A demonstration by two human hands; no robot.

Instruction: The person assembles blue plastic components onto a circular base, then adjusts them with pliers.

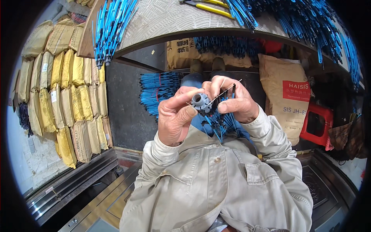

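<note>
My left hand (174,116) pinches a small grey round hub (200,101) between thumb and fingers, held up in front of my chest. My right hand (234,98) grips a thin metal wire with a black tip (228,90), its end close to the hub. A bundle of blue and black ribs (220,123) hangs under both hands, partly hidden by them. My beige jacket (216,181) fills the lower middle of the view.
A grey table (162,19) curves above, with blue rods (110,27) on its left, a heap of blue rods (309,23) on its right and yellow-handled pliers (210,8). Stacked yellow sacks (65,89) stand left, tan sacks (286,96) and a red stool (317,123) right.
</note>
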